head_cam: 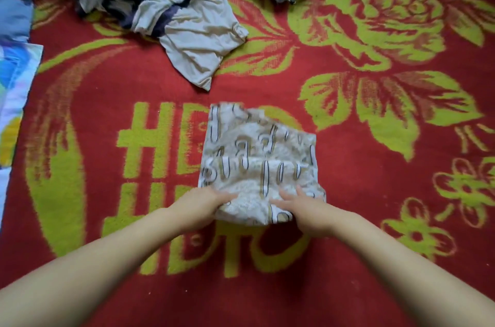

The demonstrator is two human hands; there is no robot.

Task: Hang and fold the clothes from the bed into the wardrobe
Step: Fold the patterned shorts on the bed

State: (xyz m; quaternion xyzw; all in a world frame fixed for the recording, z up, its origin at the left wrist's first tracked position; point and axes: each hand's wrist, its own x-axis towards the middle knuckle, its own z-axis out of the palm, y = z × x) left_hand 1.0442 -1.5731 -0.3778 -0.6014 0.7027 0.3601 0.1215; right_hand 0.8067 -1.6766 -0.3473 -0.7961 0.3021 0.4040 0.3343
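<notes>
1. Red woollen bed blanket with green flowers [348,259]: flat under everything.
2. Cream letter-printed garment, part-folded [257,163]: lies just beyond both hands.
3. Left hand [203,202], right hand [305,208]: each on a near corner; fingers blurred, cannot tell the hold. Lift both corners evenly, fold away, keep edges matched.

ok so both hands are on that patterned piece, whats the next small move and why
Probably fold the near edge away once more. The patterned garment lies partly folded on the red blanket, and the left hand and right hand both rest at its near edge, which looks slightly lifted and rumpled.
</notes>
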